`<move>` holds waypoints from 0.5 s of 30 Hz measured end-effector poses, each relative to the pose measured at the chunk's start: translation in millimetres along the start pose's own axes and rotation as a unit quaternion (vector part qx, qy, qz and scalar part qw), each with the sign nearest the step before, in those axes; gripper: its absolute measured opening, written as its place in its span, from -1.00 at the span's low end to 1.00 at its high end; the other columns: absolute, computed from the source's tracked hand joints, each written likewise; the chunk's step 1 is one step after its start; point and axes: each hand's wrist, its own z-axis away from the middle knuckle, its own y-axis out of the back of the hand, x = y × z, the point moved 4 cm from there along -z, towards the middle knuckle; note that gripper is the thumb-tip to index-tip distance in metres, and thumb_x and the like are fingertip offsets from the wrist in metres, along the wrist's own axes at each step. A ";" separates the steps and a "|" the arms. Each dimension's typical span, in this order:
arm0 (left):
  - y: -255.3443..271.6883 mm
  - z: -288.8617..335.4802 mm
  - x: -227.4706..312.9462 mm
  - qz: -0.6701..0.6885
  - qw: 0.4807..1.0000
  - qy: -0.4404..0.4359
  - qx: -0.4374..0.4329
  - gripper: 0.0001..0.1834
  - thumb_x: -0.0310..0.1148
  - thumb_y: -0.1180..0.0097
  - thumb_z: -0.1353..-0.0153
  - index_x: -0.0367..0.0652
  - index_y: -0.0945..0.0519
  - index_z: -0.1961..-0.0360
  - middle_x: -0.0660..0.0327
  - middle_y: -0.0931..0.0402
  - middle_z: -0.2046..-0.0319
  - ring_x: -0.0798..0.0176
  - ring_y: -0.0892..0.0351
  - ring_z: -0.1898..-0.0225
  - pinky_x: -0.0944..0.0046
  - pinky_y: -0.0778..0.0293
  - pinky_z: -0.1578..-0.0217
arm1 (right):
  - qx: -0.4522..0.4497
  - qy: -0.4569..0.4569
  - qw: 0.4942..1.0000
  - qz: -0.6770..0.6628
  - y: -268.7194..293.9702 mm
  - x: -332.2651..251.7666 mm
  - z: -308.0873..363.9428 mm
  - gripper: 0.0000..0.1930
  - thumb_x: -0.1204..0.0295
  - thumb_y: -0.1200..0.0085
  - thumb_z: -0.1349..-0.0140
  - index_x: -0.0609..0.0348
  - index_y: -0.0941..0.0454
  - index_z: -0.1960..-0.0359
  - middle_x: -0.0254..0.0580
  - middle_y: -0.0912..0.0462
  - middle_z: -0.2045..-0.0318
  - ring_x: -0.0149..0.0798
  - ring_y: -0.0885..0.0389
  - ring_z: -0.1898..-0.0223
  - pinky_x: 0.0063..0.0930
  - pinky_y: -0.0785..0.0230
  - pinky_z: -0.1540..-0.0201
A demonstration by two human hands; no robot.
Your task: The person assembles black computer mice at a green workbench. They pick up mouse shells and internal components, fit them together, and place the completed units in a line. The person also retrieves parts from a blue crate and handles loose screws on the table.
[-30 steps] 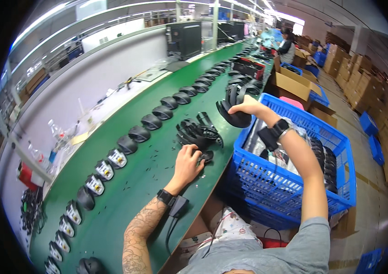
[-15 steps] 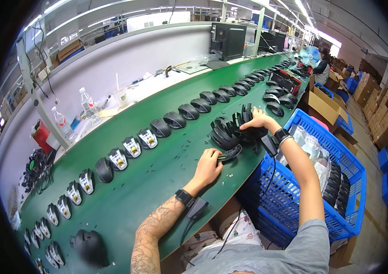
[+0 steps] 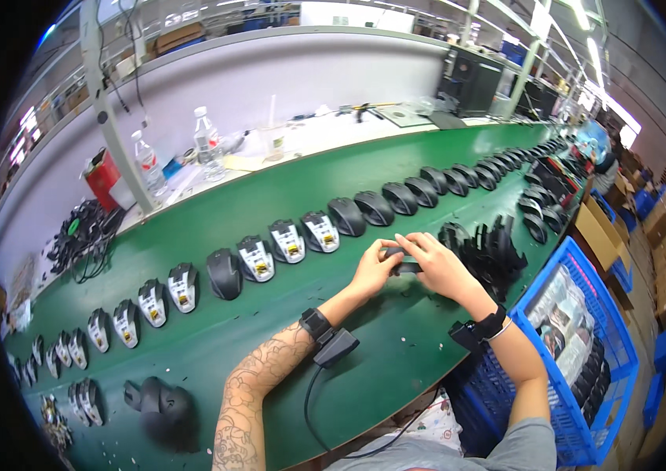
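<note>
My left hand [image 3: 374,271] and my right hand [image 3: 441,271] meet above the green bench, both closed on a curved black plastic mouse shell [image 3: 407,268]. Fingers cover much of that shell. To the right of my right hand lies a pile of loose black mouse shells [image 3: 498,255]. Beyond my hands runs a row of computer mice: black covered ones [image 3: 346,217] stretch off to the far right. Nearer the left, several mice [image 3: 256,261] show white insides with yellow marks, and one covered black mouse [image 3: 225,275] stands among them.
Small black scraps dot the green bench [image 3: 294,377]. A dark rounded object [image 3: 164,412] sits at the lower left. A blue crate [image 3: 614,369] with bagged parts stands at the right. Bottles [image 3: 207,145] and a cable tangle [image 3: 86,235] lie along the back. Cords hang from my wrist straps.
My right hand has left the pile and joined my left hand, which has lifted the shell from beside the pile. The view has swung, shifting the bench rightward in the picture.
</note>
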 end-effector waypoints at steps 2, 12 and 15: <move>20.9 5.1 16.9 0.084 0.994 0.026 0.071 -0.73 -0.38 0.05 -0.25 -0.16 -0.34 0.04 0.27 -0.46 0.33 0.42 -0.47 0.28 0.42 -0.40 0.30 | -0.008 0.004 0.999 -0.053 -3.8 2.3 -20.9 -0.30 0.65 -0.20 0.25 0.12 -0.33 -0.09 -0.11 -0.41 0.15 -0.10 -0.39 0.08 -0.31 -0.35 0.06; 70.5 41.9 47.5 0.053 0.974 -0.088 0.201 -0.86 -0.39 0.09 -0.27 -0.19 -0.46 0.21 0.25 -0.51 0.27 0.36 -0.50 0.19 0.29 -0.45 0.14 | 0.095 -0.047 0.940 -0.325 -31.2 -19.5 -61.5 -0.22 0.57 -0.36 0.36 0.25 -0.33 -0.07 -0.12 -0.42 0.19 -0.13 -0.44 0.13 -0.36 -0.36 0.10; 74.8 55.1 56.9 0.050 0.977 -0.065 0.198 -0.86 -0.36 0.11 -0.28 -0.16 -0.46 0.31 0.26 -0.52 0.31 0.38 -0.52 0.23 0.31 -0.49 0.20 | 0.105 -0.034 0.920 -0.377 -30.3 -25.4 -56.9 -0.27 0.63 -0.32 0.33 0.24 -0.36 -0.04 -0.15 -0.42 0.19 -0.18 -0.48 0.15 -0.41 -0.40 0.15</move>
